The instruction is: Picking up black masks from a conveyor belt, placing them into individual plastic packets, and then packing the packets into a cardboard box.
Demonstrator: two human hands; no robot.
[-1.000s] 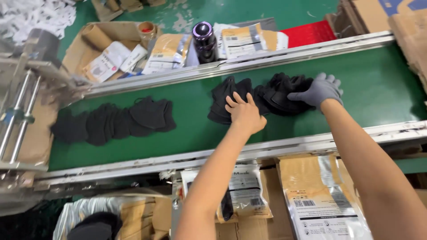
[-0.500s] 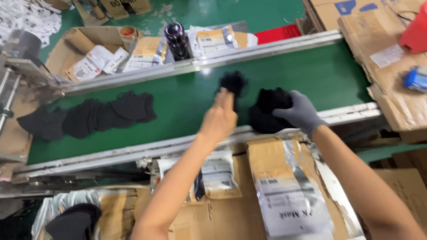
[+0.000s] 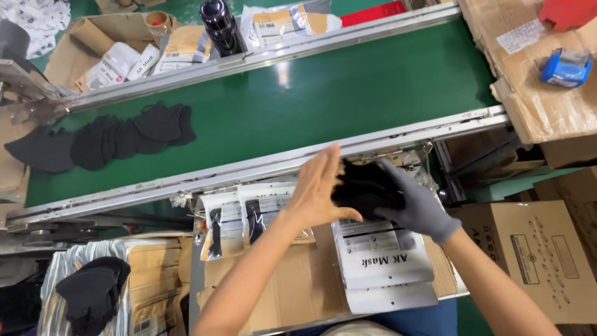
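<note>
Black masks [image 3: 364, 186] are being gripped in the gloved right hand [image 3: 413, 202], just over the top end of the white pouches [image 3: 385, 264]. Left hand [image 3: 320, 190] is being held flat and open against the stack's left side, grasping nothing. Pouch long axis is running toward the body, directly below the stack.

Hidden in part behind the left hand [image 3: 320, 190] and the gloved right hand [image 3: 415, 202]: the stack of black masks [image 3: 364, 186], count impossible to tell. Cut off by the top edge: the dark bottle [image 3: 221, 25] and the red thing [image 3: 569, 11]. Covered by the masks and hands: the upper end of the white pouch [image 3: 385, 261].
</note>
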